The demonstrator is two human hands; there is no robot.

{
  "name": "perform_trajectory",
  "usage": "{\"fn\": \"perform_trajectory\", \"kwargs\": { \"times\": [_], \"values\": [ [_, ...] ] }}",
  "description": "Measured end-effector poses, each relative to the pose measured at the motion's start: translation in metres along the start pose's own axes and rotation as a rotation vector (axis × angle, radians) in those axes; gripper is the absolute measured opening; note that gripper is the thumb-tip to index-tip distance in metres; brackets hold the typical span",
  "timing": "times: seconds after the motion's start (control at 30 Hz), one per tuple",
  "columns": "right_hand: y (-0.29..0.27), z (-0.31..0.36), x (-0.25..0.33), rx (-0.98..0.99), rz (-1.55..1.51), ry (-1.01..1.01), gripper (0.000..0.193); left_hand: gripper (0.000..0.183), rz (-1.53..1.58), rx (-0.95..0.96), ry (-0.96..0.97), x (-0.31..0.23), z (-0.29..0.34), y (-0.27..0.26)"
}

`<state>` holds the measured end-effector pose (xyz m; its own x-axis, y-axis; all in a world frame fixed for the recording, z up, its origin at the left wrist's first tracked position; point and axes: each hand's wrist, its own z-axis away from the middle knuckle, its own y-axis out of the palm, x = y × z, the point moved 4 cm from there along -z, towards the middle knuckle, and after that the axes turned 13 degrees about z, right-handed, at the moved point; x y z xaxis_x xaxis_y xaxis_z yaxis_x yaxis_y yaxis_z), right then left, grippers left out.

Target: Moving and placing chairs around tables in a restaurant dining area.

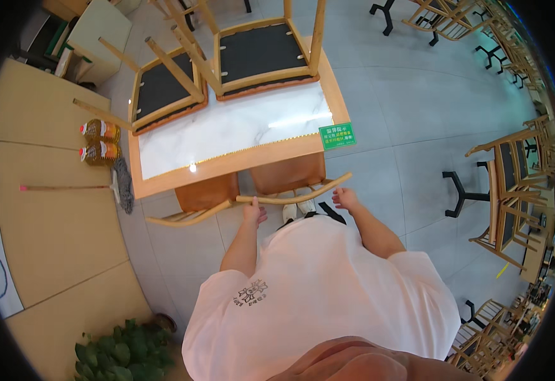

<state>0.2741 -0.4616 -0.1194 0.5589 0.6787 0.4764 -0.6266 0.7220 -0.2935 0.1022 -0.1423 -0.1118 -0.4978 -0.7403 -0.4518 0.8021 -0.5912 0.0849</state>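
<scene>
Right in front of me, a wooden chair with a brown seat (290,176) is tucked partly under the table, its curved backrest rail (290,200) toward me. My left hand (254,211) is at the rail's left end, thumb up against the wood and fingers loosely spread, not wrapped round it. My right hand (345,199) hangs just beside the right end, fingers slightly bent and apart, holding nothing. To the left, a second chair (206,192) of the same kind is also pushed in. Their legs are hidden under the table.
Two upturned chairs, one larger in view (263,53) and one at left (166,89), rest on the marble-patterned table (239,130). A green sign (337,136) sits at its corner. Oil jugs (101,152), a mop (124,184) and a plant (122,352) line the left wall. Stacked chairs (509,190) stand right.
</scene>
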Motion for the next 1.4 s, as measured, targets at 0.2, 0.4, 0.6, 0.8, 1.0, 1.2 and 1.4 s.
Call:
{"fn": "perform_trajectory", "kwargs": {
  "times": [0.2,0.4,0.6,0.8,1.0,1.2,1.4],
  "values": [
    [-0.020,0.046,-0.070,-0.074,-0.035,0.074,0.027,0.050,-0.166,0.023,-0.022,0.018,-0.008,-0.026],
    [-0.050,0.075,-0.179,-0.212,-0.128,0.291,0.014,0.027,-0.493,-0.046,-0.100,0.050,-0.024,-0.067],
    [-0.071,0.108,-0.198,-0.323,-0.222,0.443,0.015,0.024,-0.511,-0.057,-0.069,0.045,-0.014,-0.038],
    [-0.132,0.058,-0.229,-0.332,0.186,0.199,0.016,0.025,-0.462,0.061,0.001,0.052,-0.005,0.046],
    [-0.218,0.047,-0.241,-0.264,-0.400,0.258,0.019,0.032,-0.369,0.087,0.039,0.087,0.027,0.144],
    [-0.283,0.043,-0.266,-0.303,-0.349,0.276,0.018,0.031,-0.324,0.129,0.177,0.103,0.055,0.221],
    [-0.282,0.033,-0.300,-0.247,-0.445,0.359,0.016,0.026,-0.457,0.208,0.366,0.085,0.068,0.283]
  ]
}}
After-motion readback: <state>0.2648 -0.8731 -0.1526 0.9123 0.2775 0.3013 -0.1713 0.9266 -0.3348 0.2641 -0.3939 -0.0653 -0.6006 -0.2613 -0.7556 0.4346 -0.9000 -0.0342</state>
